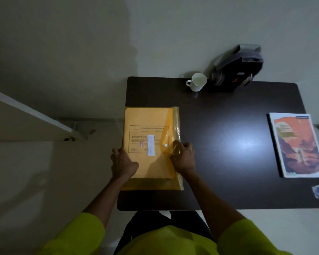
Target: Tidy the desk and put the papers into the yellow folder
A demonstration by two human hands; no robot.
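Note:
A translucent yellow folder (145,118) lies flat at the left end of the dark desk (228,144). Papers show through its cover, the top one a certificate with a printed frame. A white label and a white snap button sit near its flap. My left hand (122,162) rests on the folder's left edge, pressing it down. My right hand (182,155) grips the folder's flap at its right edge, with part of the fingers under the yellow plastic.
A white mug (197,81) and a dark bag (236,70) stand at the desk's back edge. A magazine with an orange cover (298,144) lies at the right end. A small crumpled wrapper (317,191) lies near the front right corner. A white door (26,116) stands left.

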